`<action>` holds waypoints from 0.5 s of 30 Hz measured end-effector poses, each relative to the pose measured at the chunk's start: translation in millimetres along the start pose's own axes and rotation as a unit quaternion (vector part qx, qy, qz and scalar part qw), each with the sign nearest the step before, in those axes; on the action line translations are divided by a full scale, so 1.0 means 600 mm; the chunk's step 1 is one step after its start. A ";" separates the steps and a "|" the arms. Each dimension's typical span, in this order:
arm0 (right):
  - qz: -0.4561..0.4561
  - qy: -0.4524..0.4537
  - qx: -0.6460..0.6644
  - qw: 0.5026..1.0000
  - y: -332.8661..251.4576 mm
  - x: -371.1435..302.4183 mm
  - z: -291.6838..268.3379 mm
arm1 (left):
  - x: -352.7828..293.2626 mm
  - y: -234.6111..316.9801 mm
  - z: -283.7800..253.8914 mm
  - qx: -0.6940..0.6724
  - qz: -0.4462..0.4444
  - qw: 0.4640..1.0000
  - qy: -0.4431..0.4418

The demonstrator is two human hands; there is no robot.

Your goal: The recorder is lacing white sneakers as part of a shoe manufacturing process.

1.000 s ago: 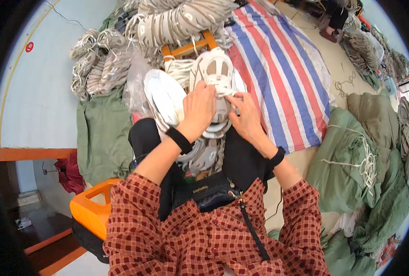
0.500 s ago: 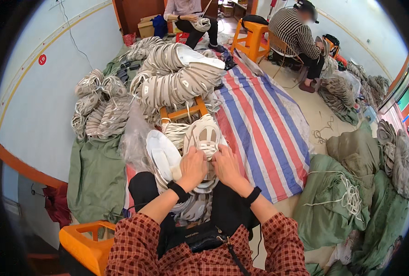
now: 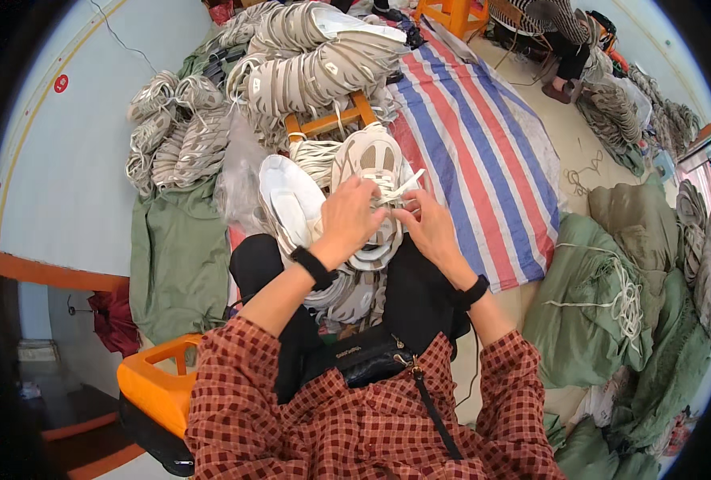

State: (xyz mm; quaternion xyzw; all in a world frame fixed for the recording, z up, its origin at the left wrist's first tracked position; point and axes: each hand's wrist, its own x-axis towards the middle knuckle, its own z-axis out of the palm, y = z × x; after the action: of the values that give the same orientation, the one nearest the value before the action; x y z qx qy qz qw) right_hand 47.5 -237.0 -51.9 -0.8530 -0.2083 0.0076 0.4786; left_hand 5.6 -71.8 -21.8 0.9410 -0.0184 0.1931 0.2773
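A beige and white sneaker (image 3: 363, 148) lies in front of me, toe pointing away, above my knees. My left hand (image 3: 349, 218) is closed over its lacing, fingertips pinching the white shoelace (image 3: 399, 189). At the right side of the shoe, my right hand (image 3: 430, 226) has its thumb and fingers curled around the lace; the exact grip is partly hidden. One flat lace end sticks up to the right between the hands. Left of this sneaker rests a second shoe (image 3: 287, 192), its white inside showing. A bundle of white laces (image 3: 314, 157) lies just beyond.
Beyond the laces stands an orange stool frame (image 3: 331, 124) beside a large heap of strung sneakers (image 3: 307, 76). A striped tarp (image 3: 475, 152) spreads to the right, green sacks (image 3: 583, 300) further right. An orange stool (image 3: 159, 380) is at lower left. Another person (image 3: 559, 48) sits far right.
The view has tilted down, moving the scene upward. My hands have shifted on the lacing, the right hand farther from the shoe, and a lace end now sticks out to the right.
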 end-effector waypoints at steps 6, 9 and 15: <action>-0.017 0.053 -0.066 0.996 -0.032 -0.007 0.018 | 0.001 -0.007 0.022 -0.027 -0.074 0.997 0.022; -0.027 0.051 -0.092 0.994 -0.044 -0.014 0.029 | 0.000 -0.018 0.022 -0.072 -0.129 0.988 0.037; -0.060 0.054 -0.090 0.993 -0.032 0.003 0.044 | -0.003 -0.020 0.016 -0.130 -0.189 0.973 0.007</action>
State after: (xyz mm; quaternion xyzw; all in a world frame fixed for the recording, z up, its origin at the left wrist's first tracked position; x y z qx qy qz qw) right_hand 36.9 -206.2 -50.2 -0.8776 -0.2331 -0.0859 0.4101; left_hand 9.0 -67.1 -36.1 0.8820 0.1363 0.1394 0.4290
